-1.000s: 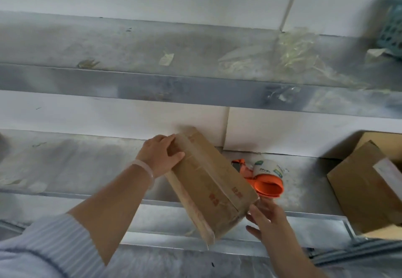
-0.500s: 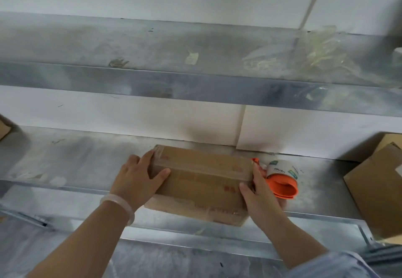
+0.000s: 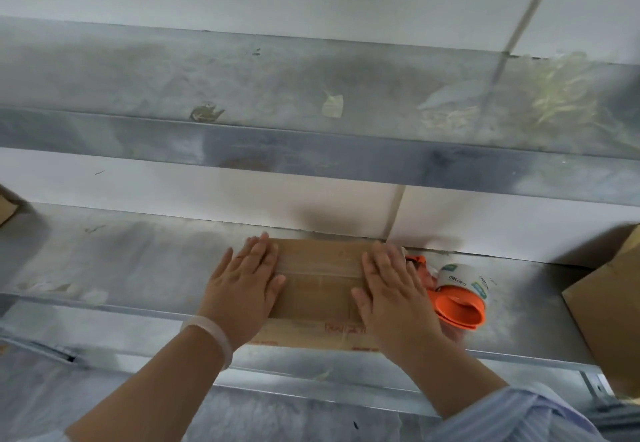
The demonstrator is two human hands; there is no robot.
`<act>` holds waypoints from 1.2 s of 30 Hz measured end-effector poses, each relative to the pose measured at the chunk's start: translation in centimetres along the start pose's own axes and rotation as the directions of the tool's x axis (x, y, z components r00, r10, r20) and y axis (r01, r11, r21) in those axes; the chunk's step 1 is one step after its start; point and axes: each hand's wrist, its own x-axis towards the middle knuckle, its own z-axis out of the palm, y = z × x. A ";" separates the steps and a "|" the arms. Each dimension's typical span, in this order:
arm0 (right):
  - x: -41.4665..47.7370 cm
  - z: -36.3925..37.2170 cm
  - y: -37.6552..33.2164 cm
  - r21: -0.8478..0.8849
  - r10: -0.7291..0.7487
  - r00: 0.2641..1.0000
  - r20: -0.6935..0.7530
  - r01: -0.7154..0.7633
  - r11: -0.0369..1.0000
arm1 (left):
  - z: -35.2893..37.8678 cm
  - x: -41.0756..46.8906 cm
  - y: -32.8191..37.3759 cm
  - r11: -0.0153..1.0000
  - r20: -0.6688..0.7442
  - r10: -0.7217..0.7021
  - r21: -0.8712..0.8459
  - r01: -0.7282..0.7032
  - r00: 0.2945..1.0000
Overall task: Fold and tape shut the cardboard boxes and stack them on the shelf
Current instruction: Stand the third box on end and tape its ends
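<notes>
Two flat hands, left hand (image 3: 242, 289) and right hand (image 3: 391, 289), press the cardboard box (image 3: 320, 279) on the shelf (image 3: 138, 268).

Box (image 3: 318, 279) — tilted before, now flat on shelf (image 3: 138, 268) — hands (image 3: 242, 289) atop

Lower grey sheet-metal shelf (image 3: 138, 268) carries a flat brown taped cardboard box (image 3: 318, 279). Just right of the box: orange tape dispenser with white roll (image 3: 457, 306). Farther right: larger brown cardboard carton (image 3: 609, 310). Far left: brown cardboard corner (image 3: 7, 204). Above the box: upper grey metal shelf (image 3: 138, 71) with a yellowed tape scrap (image 3: 332, 106) and crumpled clear film (image 3: 561, 95).
</notes>
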 end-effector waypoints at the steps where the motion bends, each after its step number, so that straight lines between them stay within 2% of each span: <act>1: -0.2 0.1 -0.7 -0.022 -0.079 0.997 -0.024 0.078 0.997 | 0.0 -0.2 0.2 0.995 -0.009 0.099 0.001 -0.099 0.995; 3: -0.6 0.7 -1.5 -0.024 -0.186 0.982 -0.022 0.186 0.982 | 0.7 -0.7 0.4 0.961 0.017 0.277 0.017 -0.277 0.961; 4: -0.8 1.0 -1.6 -0.029 -0.210 0.978 -0.006 0.210 0.977 | 0.8 -0.9 0.5 0.949 0.037 0.313 0.034 -0.314 0.949; 9: -0.3 0.7 -0.9 -0.032 -0.232 0.971 0.060 0.235 0.972 | 1.1 -0.4 0.4 0.948 0.078 0.303 0.080 -0.309 0.950; 11: 0.2 0.1 0.0 0.059 -0.225 0.974 0.026 0.223 0.973 | 1.0 0.0 0.4 0.961 0.052 0.267 0.057 -0.269 0.962; 14: -0.5 0.1 2.0 0.072 -0.133 0.988 -0.077 0.138 0.988 | 0.8 -0.7 0.2 0.998 -0.011 0.064 -0.024 -0.065 0.998; 16: -1.4 0.5 2.7 0.069 -0.085 0.994 -0.066 0.089 0.994 | 1.1 -1.4 -0.1 0.993 -0.045 -0.055 -0.110 0.050 0.997; 19: -1.4 0.7 2.8 0.166 -0.047 0.999 -0.016 0.049 0.985 | 1.2 -1.5 -0.5 0.956 -0.038 -0.089 -0.282 0.075 0.995; 21: -1.3 0.4 2.8 0.245 -0.022 1.000 0.005 0.020 0.969 | 0.7 -1.3 -0.4 0.883 -0.004 -0.150 -0.451 0.132 0.989; 24: -2.2 0.4 3.1 0.395 0.108 0.994 0.011 -0.104 0.913 | 0.1 -1.8 -0.8 0.681 0.054 -0.339 -0.675 0.285 0.939; 27: -3.2 0.5 3.1 0.507 0.157 0.986 0.056 -0.163 0.846 | -0.1 -2.9 -0.5 0.487 0.180 -0.314 -0.812 0.321 0.932; 29: -3.4 0.4 3.1 0.586 0.132 0.986 0.098 -0.164 0.793 | -0.1 -3.3 0.1 0.372 0.200 -0.330 -0.871 0.321 0.923; 33: -3.0 0.1 3.0 0.652 0.104 0.989 0.101 -0.144 0.745 | -0.7 -4.3 1.7 0.325 0.157 -0.449 -0.888 0.325 0.879; 36: -2.4 -0.7 2.5 0.651 0.055 0.998 0.040 -0.068 0.756 | -1.7 -6.0 2.1 0.324 0.102 -0.544 -0.890 0.320 0.833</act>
